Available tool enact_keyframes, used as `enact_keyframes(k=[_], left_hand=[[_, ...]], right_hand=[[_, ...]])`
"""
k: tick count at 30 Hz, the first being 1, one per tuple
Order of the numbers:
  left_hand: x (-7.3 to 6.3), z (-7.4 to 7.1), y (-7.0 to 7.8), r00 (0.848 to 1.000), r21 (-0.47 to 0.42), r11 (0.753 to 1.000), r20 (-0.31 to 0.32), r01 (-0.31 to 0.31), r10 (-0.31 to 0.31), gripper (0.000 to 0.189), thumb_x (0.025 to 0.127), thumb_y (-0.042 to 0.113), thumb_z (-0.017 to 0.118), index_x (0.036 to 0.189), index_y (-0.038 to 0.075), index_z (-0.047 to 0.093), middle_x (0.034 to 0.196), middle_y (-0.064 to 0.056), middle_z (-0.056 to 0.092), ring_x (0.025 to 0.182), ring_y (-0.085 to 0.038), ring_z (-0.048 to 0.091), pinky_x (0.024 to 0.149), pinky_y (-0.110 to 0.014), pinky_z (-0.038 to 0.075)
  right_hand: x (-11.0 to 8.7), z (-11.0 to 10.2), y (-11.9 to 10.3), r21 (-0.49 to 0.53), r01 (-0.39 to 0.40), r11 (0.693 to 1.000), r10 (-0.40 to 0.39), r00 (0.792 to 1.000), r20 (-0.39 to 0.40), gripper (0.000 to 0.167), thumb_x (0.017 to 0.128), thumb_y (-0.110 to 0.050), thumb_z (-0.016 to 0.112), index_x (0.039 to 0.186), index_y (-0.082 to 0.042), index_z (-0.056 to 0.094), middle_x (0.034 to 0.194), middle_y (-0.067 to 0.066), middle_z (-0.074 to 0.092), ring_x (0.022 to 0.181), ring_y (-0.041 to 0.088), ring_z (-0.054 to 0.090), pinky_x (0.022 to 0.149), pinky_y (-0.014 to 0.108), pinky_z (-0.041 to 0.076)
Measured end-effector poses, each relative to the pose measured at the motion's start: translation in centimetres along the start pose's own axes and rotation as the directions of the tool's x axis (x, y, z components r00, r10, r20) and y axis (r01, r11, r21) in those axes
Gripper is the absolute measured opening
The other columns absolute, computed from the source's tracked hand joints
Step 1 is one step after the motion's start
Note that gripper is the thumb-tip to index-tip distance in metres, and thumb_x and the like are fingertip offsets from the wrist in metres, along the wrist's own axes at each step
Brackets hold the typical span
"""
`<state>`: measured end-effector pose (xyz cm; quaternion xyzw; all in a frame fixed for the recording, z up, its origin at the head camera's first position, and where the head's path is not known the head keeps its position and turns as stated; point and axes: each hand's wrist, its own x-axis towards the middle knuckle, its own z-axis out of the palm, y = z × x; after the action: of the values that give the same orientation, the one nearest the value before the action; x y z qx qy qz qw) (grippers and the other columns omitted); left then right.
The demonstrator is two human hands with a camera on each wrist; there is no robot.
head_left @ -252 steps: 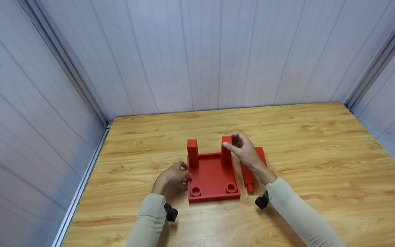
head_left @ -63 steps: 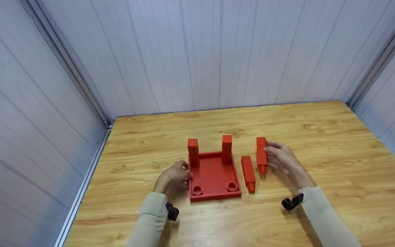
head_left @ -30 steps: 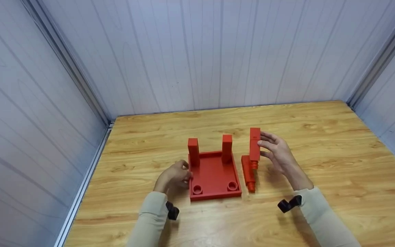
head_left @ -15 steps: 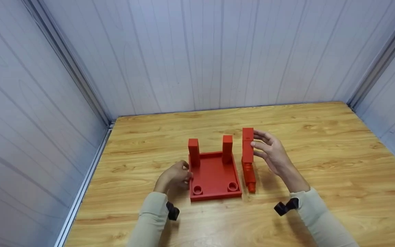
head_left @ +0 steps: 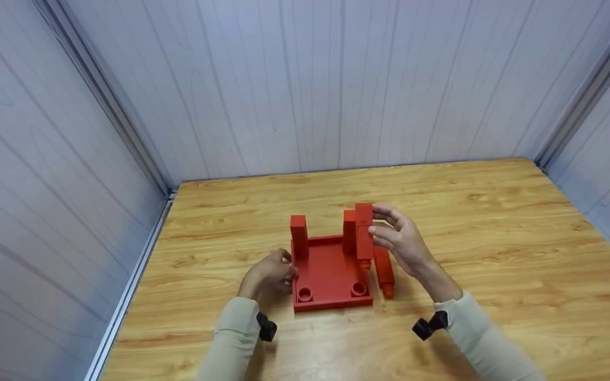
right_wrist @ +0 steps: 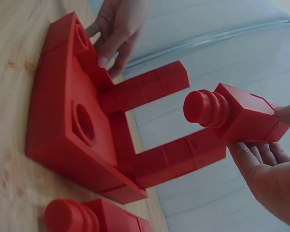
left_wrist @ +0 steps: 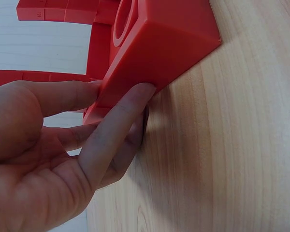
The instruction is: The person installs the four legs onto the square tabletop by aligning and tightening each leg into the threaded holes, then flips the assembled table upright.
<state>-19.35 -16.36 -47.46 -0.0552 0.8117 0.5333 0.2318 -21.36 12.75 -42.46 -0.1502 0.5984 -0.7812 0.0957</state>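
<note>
Tray: plain red, its ring sockets matching. Left standing post and right standing post: red. Held post: red, threaded end included. Lying post: red, orange-tinged at its tip. Tabletop: honey-yellow wood grain, streaked and knotted brown. Back wall: pale bluish white, grey vertical lines. Sleeves: pale beige, plain. Wrist blocks: black.

Small marks on the held red post and a standing red post cannot be read
</note>
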Motion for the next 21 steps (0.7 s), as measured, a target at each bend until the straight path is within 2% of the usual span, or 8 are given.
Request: enact_keyframes(k=[3,9,21], left_hand=[[0.0,0.0,0.0,1.0,0.014,1.0,0.001,0.01,-0.01,0.037,0.09,0.0,0.052,0.125,-0.005,0.04,0.081,-0.008,0.046,0.066,-0.018,0.047,0.059,-0.031,0.048],[0.0,0.0,0.2,1.0,0.074,0.997,-0.017,0.019,-0.018,0.04,0.091,0.005,0.055,0.128,-0.004,0.042,0.094,-0.011,0.051,0.072,-0.018,0.055,0.065,-0.034,0.056],[0.0,0.1,0.2,0.999,0.039,0.999,-0.019,0.03,-0.029,0.04,0.09,0.002,0.055,0.127,-0.003,0.042,0.086,-0.009,0.05,0.07,-0.019,0.054,0.068,-0.037,0.057]], right_hand=[[-0.1,0.7,0.4,0.018,0.004,1.0,-0.004,1.0,0.025,0.054,0.089,-0.004,0.064,0.136,0.0,0.039,0.126,0.011,0.049,0.104,0.019,0.059,0.083,0.032,0.054],[-0.1,1.7,1.1,0.014,0.008,1.0,-0.008,0.999,0.044,0.053,0.089,-0.004,0.064,0.136,0.0,0.04,0.126,0.012,0.049,0.103,0.019,0.059,0.083,0.032,0.054],[-0.2,3.3,2.8,-0.011,0.005,1.0,-0.005,0.998,0.057,0.05,0.087,-0.003,0.066,0.131,0.002,0.042,0.12,0.011,0.052,0.105,0.019,0.058,0.079,0.029,0.054]])
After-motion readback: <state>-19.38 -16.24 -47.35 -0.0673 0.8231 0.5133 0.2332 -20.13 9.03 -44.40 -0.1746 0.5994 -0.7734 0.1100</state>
